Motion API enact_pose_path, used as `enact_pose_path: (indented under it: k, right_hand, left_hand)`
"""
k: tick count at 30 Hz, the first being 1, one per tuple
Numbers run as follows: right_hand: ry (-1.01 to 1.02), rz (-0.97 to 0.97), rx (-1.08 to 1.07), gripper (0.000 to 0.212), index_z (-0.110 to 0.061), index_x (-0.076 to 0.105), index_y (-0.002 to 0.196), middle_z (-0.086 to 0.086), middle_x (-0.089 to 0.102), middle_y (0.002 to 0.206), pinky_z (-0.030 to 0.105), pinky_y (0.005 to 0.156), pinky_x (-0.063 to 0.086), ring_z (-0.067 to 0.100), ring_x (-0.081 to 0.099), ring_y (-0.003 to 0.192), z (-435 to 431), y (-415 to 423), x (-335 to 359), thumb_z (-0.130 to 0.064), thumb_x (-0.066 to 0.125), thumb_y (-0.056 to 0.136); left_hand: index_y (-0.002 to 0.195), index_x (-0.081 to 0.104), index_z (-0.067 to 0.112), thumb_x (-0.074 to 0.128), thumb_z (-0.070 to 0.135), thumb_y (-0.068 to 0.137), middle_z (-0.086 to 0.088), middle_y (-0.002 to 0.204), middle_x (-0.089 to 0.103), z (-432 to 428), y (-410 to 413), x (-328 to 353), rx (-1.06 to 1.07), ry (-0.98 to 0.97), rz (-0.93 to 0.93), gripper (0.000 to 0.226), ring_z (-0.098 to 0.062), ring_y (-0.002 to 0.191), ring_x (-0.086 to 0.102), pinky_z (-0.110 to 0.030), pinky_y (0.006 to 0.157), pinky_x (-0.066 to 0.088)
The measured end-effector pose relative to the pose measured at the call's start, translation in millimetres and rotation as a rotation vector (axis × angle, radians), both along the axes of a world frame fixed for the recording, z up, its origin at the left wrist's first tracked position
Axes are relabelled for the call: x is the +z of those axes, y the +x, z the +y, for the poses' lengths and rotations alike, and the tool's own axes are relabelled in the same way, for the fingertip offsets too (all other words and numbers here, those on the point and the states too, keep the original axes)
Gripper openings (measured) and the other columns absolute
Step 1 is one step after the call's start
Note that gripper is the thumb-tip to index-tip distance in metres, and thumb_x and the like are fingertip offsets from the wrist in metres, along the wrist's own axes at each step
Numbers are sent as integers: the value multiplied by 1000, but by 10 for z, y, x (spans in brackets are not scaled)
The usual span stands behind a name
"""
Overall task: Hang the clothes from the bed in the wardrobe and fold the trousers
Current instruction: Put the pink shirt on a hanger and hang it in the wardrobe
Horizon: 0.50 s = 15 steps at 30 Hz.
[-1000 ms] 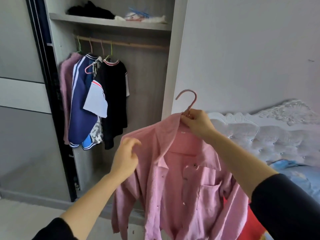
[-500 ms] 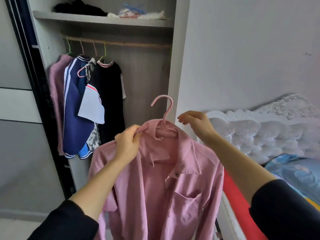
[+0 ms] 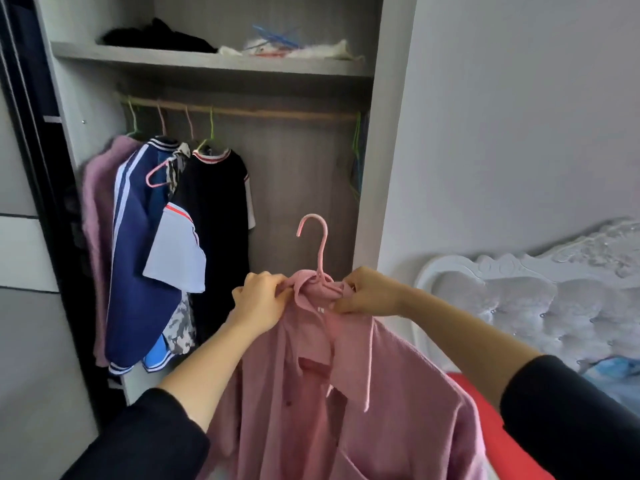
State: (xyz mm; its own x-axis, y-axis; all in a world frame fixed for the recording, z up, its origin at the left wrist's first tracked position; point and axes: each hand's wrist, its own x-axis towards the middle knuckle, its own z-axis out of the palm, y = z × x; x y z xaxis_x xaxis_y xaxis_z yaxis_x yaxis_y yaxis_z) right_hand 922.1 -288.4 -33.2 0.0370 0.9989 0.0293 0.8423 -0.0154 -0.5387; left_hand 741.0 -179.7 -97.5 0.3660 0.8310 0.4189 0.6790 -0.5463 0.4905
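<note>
The pink shirt hangs on a pink hanger, held up in front of the open wardrobe, below its rail and not on it. The left hand pinches the collar on one side of the hook; the right hand grips the collar on the other, perhaps with the hanger's arm too, though the fabric hides that. On the rail's left end hang a navy jacket and a black top, among others. Dark cloth lies on the shelf above. A white headboard stands to the right.
</note>
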Motion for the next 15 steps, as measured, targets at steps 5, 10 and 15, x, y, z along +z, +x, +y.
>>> enact_pose_path:
  k: [5, 10, 15]
  right_hand:
    - [49, 265, 5, 15, -11, 66, 73, 1, 59, 69, 26, 59, 44, 13, 53, 64, 811, 28, 150, -22, 77, 74]
    - [178, 399, -152, 16, -2, 70, 75, 1, 57, 67, 24, 59, 42, 14, 51, 64, 1636, 0, 252, -14, 78, 69]
    - [286, 524, -208, 19, 2, 72, 79, -1, 60, 63, 17, 52, 43, 9, 54, 58, 2337, -29, 418, -15, 77, 72]
  left_hand:
    - [105, 71, 14, 51, 21, 94, -9, 102, 70, 738, 209, 281, -92, -146, -83, 24, -28, 100, 63, -34, 82, 50]
    - [123, 63, 24, 50, 31, 95, 0, 119, 67, 1417, 231, 521, -164, -262, -80, 32, -18, 112, 61, -34, 97, 48]
    - [124, 64, 22, 52, 26, 94, -2, 118, 69, 2135, 234, 714, -193, -188, -111, 32, -19, 111, 62, -34, 98, 48]
